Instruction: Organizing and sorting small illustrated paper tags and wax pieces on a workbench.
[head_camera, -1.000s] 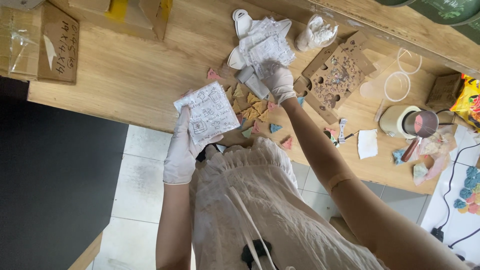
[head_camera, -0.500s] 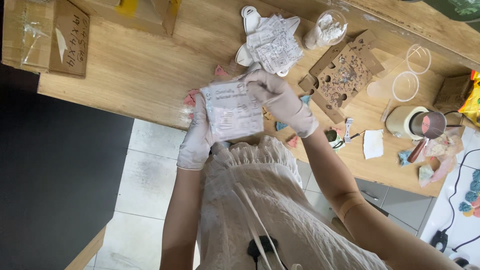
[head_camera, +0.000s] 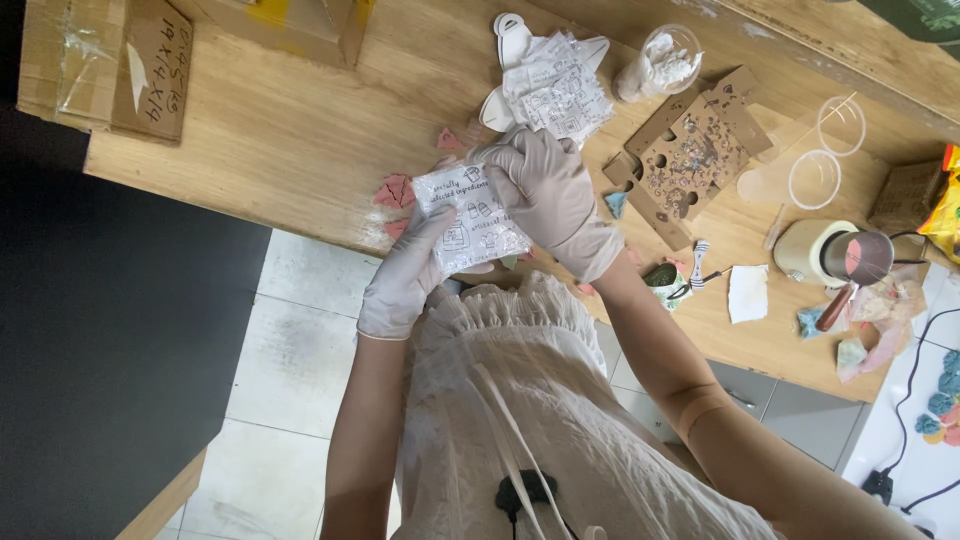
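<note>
**Two-handed hold on printed pouch, over table edge**

Both gloved hands are closed on one small clear pouch (head_camera: 468, 218) with black line drawings. Left hand (head_camera: 408, 275) supports it from below, fingers curled around the lower edge. Right hand (head_camera: 548, 190) covers its top right corner, fingers pinched there. The pouch sits in the air just above the near edge of the wooden table (head_camera: 290, 140), close to the person's chest.

Doing it well, my read: keep the left hand as the steady base and let only the right fingertips work the top. Gloves reduce feel, and the film looks slick, so pinch near the corner, not mid-face.

Edges and room:
- Pink and blue wedge pieces (head_camera: 392, 190) lie directly under the hands; a dropped pouch lands among them or falls past the edge to the tiled floor.
- Stack of matching pouches (head_camera: 555, 85) is just beyond the right hand.
- Punched cardboard sheet (head_camera: 690, 150) and bowl of white powder (head_camera: 665, 60) crowd the right side.
- Bare wood lies to the left, toward the cardboard box (head_camera: 110, 65).
</note>
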